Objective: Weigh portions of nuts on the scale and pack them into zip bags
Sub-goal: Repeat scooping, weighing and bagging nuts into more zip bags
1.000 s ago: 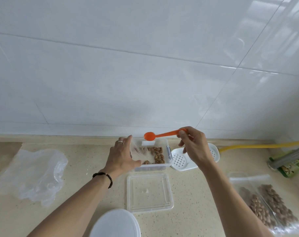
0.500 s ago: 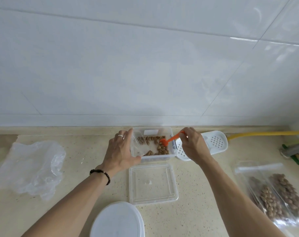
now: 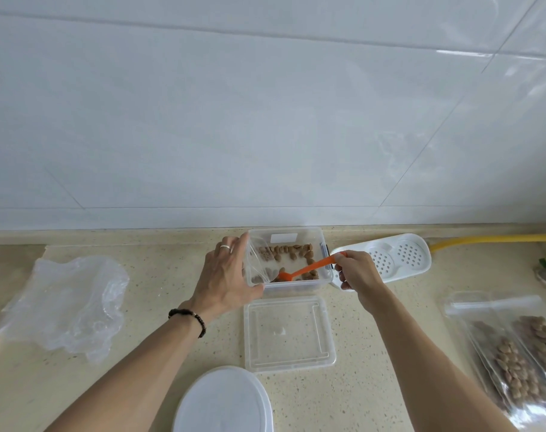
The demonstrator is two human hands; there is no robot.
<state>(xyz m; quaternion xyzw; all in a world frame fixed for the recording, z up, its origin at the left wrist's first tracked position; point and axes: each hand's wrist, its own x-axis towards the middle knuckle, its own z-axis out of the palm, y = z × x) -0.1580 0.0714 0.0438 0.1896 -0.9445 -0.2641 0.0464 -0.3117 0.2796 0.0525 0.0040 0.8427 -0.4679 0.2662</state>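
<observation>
Orange spoon (image 3: pixel 309 269): pinched at its handle end by the right hand (image 3: pixel 357 274), bowl down among the nuts (image 3: pixel 285 252).
Left hand (image 3: pixel 226 275): fingers and thumb curled round a clear zip bag (image 3: pixel 255 263), held open inside the tub.
Clear tub (image 3: pixel 315 241): on the counter (image 3: pixel 159 294), near the wall.
Tub lid (image 3: pixel 288 333): flat, just in front.
Filled bags (image 3: pixel 515 360): far right.

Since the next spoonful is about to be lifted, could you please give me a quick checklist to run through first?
1. Right hand grips orange spoon handle: ok.
2. Spoon bowl down among nuts in clear container: ok.
3. Left hand holds zip bag at container's left edge: ok.
4. Bag mouth open wide enough: cannot tell.
5. Spoon loaded with nuts: cannot tell.
6. Scale in view for weighing: not ok.
</observation>
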